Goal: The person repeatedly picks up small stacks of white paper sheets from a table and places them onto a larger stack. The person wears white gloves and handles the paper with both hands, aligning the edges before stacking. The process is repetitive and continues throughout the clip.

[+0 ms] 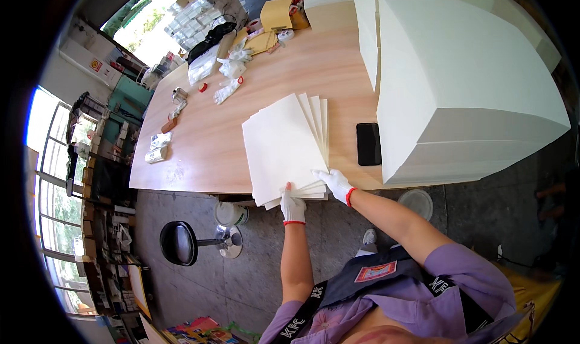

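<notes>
A fanned stack of large cream-white paper sheets (284, 141) lies on the table at its near edge, the lower sheets spread out to the right. My left hand (293, 208), in a white glove with a red cuff, grips the near edge; its bare thumb rests on top and the other fingers are hidden below. At the near right corner, my right hand (336, 184), gloved likewise, is closed on the sheets' edge with its fingertips on the paper. Right of the stack lies a black phone (368, 144).
A tall block of white paper (417, 157) fills the table's right side. On the wooden table (199, 163) are loose gloves (228, 90), a roll of white bags (157, 147) and yellow envelopes (263, 42). A black stool (179, 243) and white bucket (229, 213) stand on the floor.
</notes>
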`<state>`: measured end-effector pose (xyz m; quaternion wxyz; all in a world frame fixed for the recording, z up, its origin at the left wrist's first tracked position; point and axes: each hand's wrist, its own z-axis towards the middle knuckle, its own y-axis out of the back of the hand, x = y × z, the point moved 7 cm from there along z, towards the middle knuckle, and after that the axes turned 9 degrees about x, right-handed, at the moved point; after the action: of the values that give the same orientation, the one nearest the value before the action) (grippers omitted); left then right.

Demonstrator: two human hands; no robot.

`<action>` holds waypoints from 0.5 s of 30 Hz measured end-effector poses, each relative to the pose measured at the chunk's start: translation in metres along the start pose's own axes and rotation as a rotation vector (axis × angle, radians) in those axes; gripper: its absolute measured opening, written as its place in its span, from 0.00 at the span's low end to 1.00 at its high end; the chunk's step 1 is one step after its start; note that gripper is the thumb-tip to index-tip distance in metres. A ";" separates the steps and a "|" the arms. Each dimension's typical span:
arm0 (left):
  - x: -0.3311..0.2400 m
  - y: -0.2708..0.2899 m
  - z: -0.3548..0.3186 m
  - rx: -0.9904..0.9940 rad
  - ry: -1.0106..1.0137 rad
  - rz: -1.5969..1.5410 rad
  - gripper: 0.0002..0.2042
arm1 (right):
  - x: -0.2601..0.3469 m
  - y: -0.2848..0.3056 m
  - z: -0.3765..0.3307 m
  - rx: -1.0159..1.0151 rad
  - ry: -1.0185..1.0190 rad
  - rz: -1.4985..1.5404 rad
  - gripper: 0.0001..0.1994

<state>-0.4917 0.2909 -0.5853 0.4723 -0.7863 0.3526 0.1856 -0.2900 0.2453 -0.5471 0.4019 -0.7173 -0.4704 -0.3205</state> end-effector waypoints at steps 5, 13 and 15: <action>-0.008 -0.016 -0.008 0.024 0.060 -0.063 0.11 | 0.004 0.000 -0.004 0.070 0.077 0.059 0.30; -0.075 -0.097 -0.136 0.066 -0.457 0.084 0.20 | -0.008 0.110 -0.178 0.653 -0.264 -0.182 0.27; -0.109 -0.187 -0.211 0.380 -0.766 0.159 0.22 | 0.043 0.147 -0.251 0.659 -0.194 -0.296 0.28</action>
<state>-0.4383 0.2052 -0.3000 0.6895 -0.5304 0.2393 0.4314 -0.1577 0.0086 -0.4331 0.5140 -0.5006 -0.6828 -0.1374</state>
